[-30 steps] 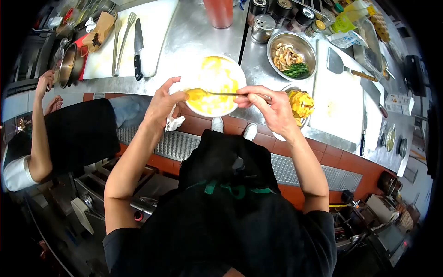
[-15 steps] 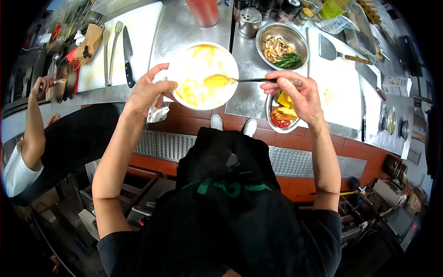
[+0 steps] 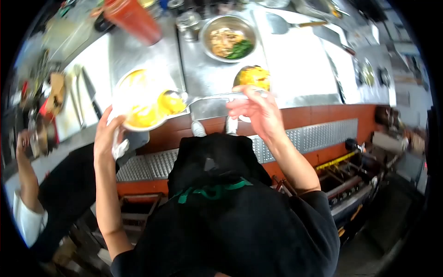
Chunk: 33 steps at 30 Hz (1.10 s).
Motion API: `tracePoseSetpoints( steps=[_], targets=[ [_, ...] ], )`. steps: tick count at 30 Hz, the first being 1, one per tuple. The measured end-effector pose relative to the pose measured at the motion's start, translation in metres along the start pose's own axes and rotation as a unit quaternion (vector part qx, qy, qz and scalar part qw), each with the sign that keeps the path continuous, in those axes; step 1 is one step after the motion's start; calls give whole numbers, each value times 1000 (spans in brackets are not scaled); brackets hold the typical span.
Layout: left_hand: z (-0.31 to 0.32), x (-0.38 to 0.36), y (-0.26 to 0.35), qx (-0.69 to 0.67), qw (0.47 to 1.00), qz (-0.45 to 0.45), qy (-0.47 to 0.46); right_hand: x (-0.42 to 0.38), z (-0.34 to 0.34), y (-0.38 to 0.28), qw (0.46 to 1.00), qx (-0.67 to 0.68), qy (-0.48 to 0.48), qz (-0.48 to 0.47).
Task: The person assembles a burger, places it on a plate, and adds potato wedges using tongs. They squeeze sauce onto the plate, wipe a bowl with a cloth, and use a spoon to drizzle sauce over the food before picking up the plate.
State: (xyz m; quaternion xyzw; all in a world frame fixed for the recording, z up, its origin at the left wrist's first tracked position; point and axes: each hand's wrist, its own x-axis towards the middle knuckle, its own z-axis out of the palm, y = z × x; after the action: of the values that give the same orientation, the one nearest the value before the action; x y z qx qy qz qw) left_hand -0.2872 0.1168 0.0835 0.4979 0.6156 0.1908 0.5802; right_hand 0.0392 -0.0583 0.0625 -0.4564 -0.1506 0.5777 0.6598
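A white bowl (image 3: 148,129) with runny yellow food inside is tilted in my left hand (image 3: 107,131), its thumb and fingers at the near left rim. A crumpled white cloth (image 3: 121,148) is bunched under that hand. My right hand (image 3: 257,112) pinches the handle of a metal spoon (image 3: 214,97), held almost level. At the bowl's right rim, yellow food (image 3: 171,104) surrounds the spoon's tip. Behind my right hand stands a small metal bowl (image 3: 236,79) holding yellow pieces; its near part is hidden.
Mushrooms and greens fill part of a metal bowl (image 3: 206,46) farther back. A red squeeze bottle (image 3: 134,21) stands at the back left. On the left cutting board (image 3: 69,121) lie a knife (image 3: 91,91) and tongs. A co-worker's arm (image 3: 28,177) reaches in at far left.
The spoon has moved from inside the white bowl to its right rim, with yellow food at its tip. The bowl has tilted toward the right. My view has shifted, and the counter appears turned.
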Motion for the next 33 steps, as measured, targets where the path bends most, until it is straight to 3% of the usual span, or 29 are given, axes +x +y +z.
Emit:
tracePoseSetpoints(
  steps=[2, 4, 5, 6, 8, 9, 10, 11, 12, 13, 15, 19, 20, 21, 22, 23, 24, 25, 28, 31, 33],
  targets=[
    [-14, 9, -28, -78, 997, -10, -18, -35, -11, -32, 976, -31, 121, -176],
    [-16, 31, -78, -199, 980, -24, 17, -61, -52, -38, 890, -238, 214, -324],
    [-20, 30, -85, -175, 982, -63, -10, -69, -66, -35, 835, -299, 269, -376],
    [-24, 34, -101, -196, 979, -60, -1, -77, -66, -39, 801, -388, 276, -363],
    [-51, 72, -166, -261, 962, -78, 14, -82, -62, -21, 792, -402, 315, -334],
    [-56, 76, -172, -272, 957, -101, 1, -83, -68, -8, 732, -482, 309, -369],
    [-57, 93, -179, -295, 947, -106, -73, -79, -81, 2, 657, -567, 310, -389],
    [-88, 132, -209, -315, 926, -134, -160, -67, -73, 9, 732, -401, 311, -454],
    [-83, 150, -216, -344, 926, -119, -106, -67, -74, 14, 722, -411, 310, -462],
    [-99, 176, -225, -249, 950, -52, -182, -70, -69, 8, 693, -447, 329, -459],
    [-73, 177, -203, -261, 957, -123, 5, -73, -65, 9, 712, -425, 338, -445],
    [-81, 206, -208, -210, 968, -119, -68, -75, -56, 12, 721, -401, 349, -443],
    [-101, 206, -218, -197, 970, -120, -73, -74, -62, 14, 645, -473, 361, -479],
    [-119, 204, -223, -256, 909, -185, -273, -69, -61, 18, 574, -528, 355, -515],
    [-110, 184, -211, -308, 809, -227, -446, -74, -65, 23, 560, -573, 354, -482],
    [-92, 150, -204, -197, 950, -186, -156, -82, -53, 14, 546, -610, 378, -433],
    [-62, 127, -201, -252, 956, -150, 10, -76, -61, 19, 663, -487, 355, -444],
    [-64, 127, -216, -243, 960, -129, 58, -76, -59, 23, 723, -423, 364, -408],
    [-26, 61, -180, -211, 960, -141, 116, -77, -52, 26, 766, -387, 346, -379],
    [-20, 36, -181, -230, 956, -144, 108, -77, -54, 26, 774, -387, 331, -376],
    [-18, 25, -183, -229, 950, -171, 124, -77, -52, 22, 700, -511, 301, -399]
  ],
)
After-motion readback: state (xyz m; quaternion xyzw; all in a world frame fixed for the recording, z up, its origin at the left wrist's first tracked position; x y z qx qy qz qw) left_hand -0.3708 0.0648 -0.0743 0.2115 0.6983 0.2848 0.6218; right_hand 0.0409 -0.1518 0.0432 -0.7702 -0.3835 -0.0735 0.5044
